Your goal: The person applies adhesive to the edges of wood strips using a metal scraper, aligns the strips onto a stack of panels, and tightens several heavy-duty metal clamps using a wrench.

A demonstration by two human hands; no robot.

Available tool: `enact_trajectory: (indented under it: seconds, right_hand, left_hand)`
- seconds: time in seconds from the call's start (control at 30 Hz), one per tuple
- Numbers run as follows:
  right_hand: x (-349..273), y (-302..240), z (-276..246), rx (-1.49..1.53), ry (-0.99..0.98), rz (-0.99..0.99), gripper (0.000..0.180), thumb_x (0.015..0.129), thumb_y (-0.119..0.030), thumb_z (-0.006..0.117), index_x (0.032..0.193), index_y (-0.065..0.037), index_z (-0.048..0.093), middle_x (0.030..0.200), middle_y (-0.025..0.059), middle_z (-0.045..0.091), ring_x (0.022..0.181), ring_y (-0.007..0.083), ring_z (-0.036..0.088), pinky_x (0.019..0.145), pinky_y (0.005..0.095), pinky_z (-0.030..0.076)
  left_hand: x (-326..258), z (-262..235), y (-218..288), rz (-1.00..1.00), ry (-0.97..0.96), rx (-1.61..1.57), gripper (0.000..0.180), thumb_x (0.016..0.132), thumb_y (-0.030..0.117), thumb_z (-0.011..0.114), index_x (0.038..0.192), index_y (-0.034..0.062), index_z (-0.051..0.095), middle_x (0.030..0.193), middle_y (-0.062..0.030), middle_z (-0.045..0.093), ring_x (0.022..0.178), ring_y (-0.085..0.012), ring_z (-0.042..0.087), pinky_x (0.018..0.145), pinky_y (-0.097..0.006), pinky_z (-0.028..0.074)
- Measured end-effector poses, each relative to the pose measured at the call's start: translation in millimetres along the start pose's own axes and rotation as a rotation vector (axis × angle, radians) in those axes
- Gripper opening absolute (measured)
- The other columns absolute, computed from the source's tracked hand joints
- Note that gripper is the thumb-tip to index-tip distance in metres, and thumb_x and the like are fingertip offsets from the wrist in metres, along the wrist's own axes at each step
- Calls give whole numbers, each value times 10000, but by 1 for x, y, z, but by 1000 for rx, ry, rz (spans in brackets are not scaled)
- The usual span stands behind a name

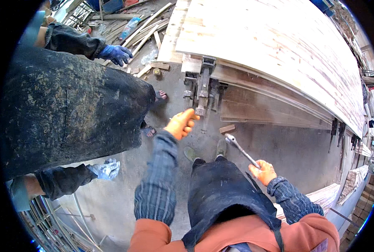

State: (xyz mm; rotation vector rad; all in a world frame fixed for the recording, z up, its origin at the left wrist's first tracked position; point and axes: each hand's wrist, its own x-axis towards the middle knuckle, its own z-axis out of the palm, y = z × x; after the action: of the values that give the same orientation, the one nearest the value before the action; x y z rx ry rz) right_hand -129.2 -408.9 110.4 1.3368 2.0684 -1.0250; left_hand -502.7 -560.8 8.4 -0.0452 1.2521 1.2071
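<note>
My left hand [182,124], in an orange glove, has its fingers curled at the near end of a clamp screw [201,101]. This rusty metal bar clamp [207,64] grips the near left corner of a stack of wide wooden panels [271,50]. Further clamps [189,87] hang beside it on the same edge. Lower and to the right, my right hand [263,172], also orange-gloved, is closed round the handle of a long socket wrench [242,150]. The wrench head points up and left, apart from the clamps.
A co-worker in a stained dark apron [78,105] stands close on the left, one blue-gloved hand [115,54] near the panels. Wood offcuts [147,35] litter the floor at the far left. A small wood block [227,128] lies below the panels. More clamps [341,130] hang at right.
</note>
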Motion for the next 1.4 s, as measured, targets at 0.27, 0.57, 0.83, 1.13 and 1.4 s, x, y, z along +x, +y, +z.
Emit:
enact_trajectory:
  seconds: [0.27,0.57,0.83,1.13,1.4]
  right_hand:
    - [120,2,-7,-248,119,-211,373,850,-383,578,1024,-68,677,954,217,684,943,394,651,835,479,505]
    - [178,-38,-35,-503,-1,-237,357,821,-376,598,1001,-82,689,992,195,687,977,359,649,842,458,496]
    - [186,-63,-51,-582,-24,-245,383,800,-379,614,1034,-89,704,1007,191,693,983,342,660,868,433,510]
    - [173,-94,-61,-565,-82,-266,434,819,-392,613,1000,-8,700,982,183,710,941,312,690,867,421,522]
    - [152,-103,-12,1073,-543,279,174,918,-225,610,893,-53,610,653,-14,544,506,76,499,443,228,447]
  left_hand:
    - [6,40,-88,95,200,-1131,610,937,624,448,1308,155,569,1006,-1,700,854,-155,666,600,-267,506]
    - [-2,76,-198,-194,265,-632,596,989,459,435,1459,96,381,1425,-111,507,1249,-254,530,940,-348,457]
    - [18,80,-160,-42,247,-506,575,940,420,562,1412,118,432,1375,-142,543,1223,-287,547,966,-386,445]
    - [34,90,-132,4,224,-397,546,914,428,621,1370,170,467,1341,-145,565,1199,-301,559,971,-422,438]
    - [59,102,-147,108,364,-456,562,915,364,634,1402,164,437,1260,-149,606,1099,-295,610,882,-422,495]
